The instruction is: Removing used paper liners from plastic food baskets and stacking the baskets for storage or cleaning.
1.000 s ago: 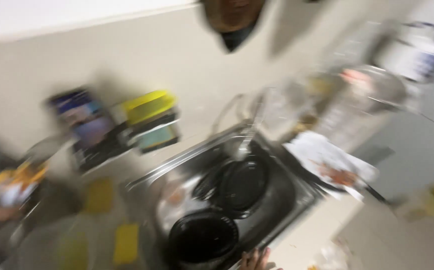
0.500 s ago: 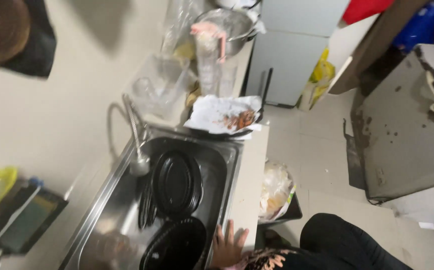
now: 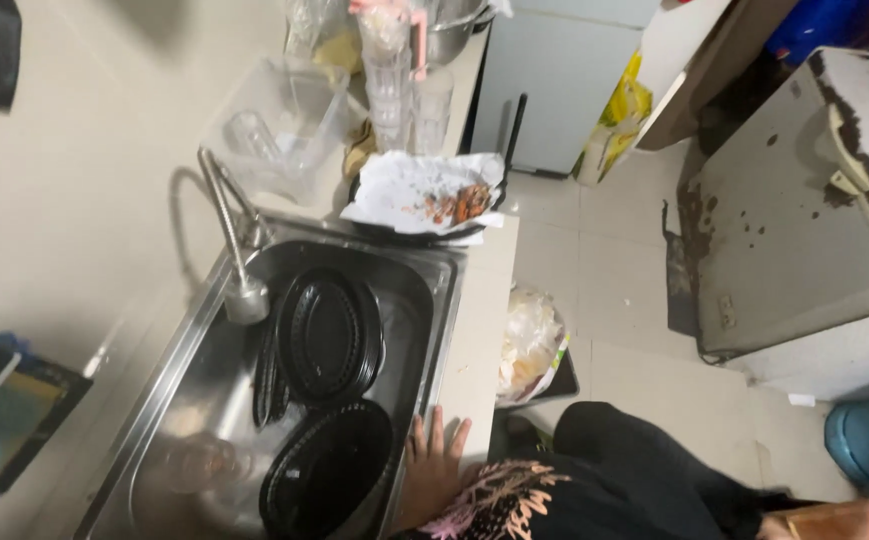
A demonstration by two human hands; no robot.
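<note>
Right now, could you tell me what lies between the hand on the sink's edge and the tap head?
In the head view, black oval plates in the sink lie between the left hand and the tap head.

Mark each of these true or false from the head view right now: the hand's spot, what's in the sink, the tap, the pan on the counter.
1. A hand rests on the sink front edge. True.
2. The sink is empty. False: black oval trays lie in it.
3. Water is running from the tap. False: no stream shows.
4. Crumpled paper with food scraps covers the pan beside the sink. True.
5. The hand holds a glass. False: it lies flat, fingers spread, holding nothing.
</note>
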